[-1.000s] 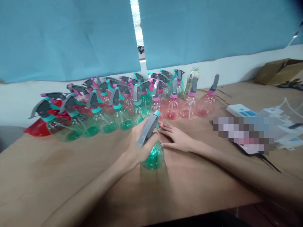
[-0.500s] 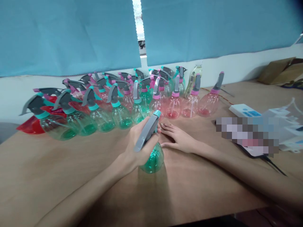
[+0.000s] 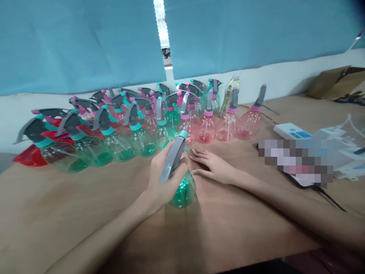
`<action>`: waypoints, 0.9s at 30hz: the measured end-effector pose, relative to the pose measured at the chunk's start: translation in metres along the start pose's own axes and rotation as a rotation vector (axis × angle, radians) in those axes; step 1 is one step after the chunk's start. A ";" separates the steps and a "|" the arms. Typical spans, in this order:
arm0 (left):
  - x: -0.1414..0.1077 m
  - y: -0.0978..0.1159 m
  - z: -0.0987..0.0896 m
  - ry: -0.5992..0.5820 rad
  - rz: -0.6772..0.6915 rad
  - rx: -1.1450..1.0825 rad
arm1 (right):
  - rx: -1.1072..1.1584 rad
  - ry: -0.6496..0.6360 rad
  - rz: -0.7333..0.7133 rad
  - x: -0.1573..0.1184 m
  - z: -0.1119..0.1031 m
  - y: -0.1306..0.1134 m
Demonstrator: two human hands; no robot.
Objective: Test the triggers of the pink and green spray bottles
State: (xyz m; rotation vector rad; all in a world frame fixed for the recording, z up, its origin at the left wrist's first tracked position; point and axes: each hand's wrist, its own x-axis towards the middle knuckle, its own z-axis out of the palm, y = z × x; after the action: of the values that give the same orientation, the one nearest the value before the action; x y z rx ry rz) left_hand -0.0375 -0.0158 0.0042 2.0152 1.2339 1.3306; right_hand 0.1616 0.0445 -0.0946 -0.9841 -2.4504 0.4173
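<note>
A green spray bottle (image 3: 182,192) with a grey trigger head and a teal nozzle stands at the middle of the table. My left hand (image 3: 164,171) is wrapped round its neck, just below the head, hiding the collar. To the right of the bottle, my right hand (image 3: 212,165) lies flat on the table with its fingers spread, the fingertips close to the bottle. It holds nothing. Beyond both hands stand several more bottles, among them a green spray bottle (image 3: 144,140) with a teal collar and a pink spray bottle (image 3: 205,127) with a pink collar.
A red piece (image 3: 30,155) lies at the left end of the bottle rows. A tall labelled bottle (image 3: 230,95) stands behind them. On the right are a white box (image 3: 291,131), a blurred-out device with a cable, and clear plastic (image 3: 339,148). A cardboard box (image 3: 332,82) sits far right.
The whole view has shifted slightly. My left hand keeps its hold on the spray bottle, and my right hand still lies on the table.
</note>
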 end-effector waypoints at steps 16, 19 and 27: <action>0.001 0.001 0.000 -0.039 -0.019 -0.084 | -0.063 0.012 -0.040 -0.001 -0.002 0.004; 0.001 0.001 0.000 -0.035 -0.021 -0.086 | -0.069 0.019 -0.029 -0.001 -0.003 0.002; 0.002 0.004 -0.001 -0.053 -0.018 -0.102 | -0.093 0.058 0.024 -0.003 -0.001 0.002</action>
State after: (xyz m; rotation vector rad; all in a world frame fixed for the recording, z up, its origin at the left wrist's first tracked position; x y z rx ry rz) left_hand -0.0363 -0.0160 0.0087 1.9514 1.1355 1.2962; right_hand 0.1653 0.0441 -0.0952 -1.0505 -2.4271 0.2809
